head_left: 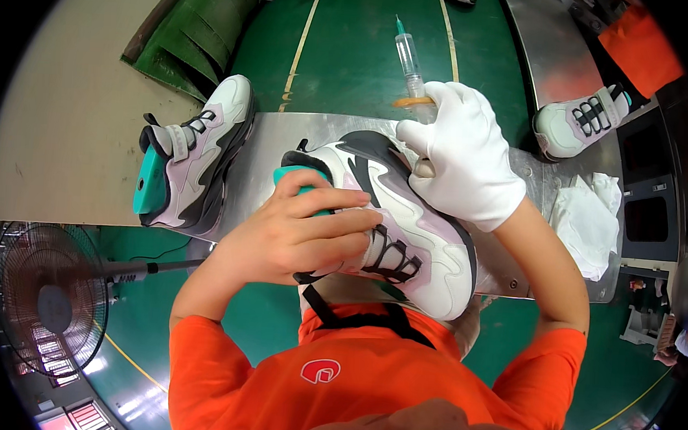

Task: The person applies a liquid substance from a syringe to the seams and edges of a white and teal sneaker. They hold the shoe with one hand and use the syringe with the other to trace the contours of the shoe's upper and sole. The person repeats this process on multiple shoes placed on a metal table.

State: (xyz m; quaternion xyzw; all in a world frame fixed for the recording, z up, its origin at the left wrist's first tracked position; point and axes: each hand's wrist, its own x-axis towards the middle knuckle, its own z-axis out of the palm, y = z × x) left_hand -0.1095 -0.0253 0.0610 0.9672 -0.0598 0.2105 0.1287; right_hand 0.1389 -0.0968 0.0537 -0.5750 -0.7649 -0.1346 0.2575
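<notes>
A white, lilac and black sneaker with a teal shoe last inside lies on its side over the metal bench, toe toward me. Its collar and strap are gripped by my bare left hand, fingers wrapped across the upper. My right hand, in a white glove, is closed beside the sole edge. From it a clear syringe with a thin green tip points away from me. A tan stick-like piece also pokes out of the gloved fingers; its kind is unclear.
Matching sneakers stand on the left and on the right. A crumpled white cloth rests on the metal bench. Beyond runs a green conveyor belt with more shoes far off. At lower left stands a fan.
</notes>
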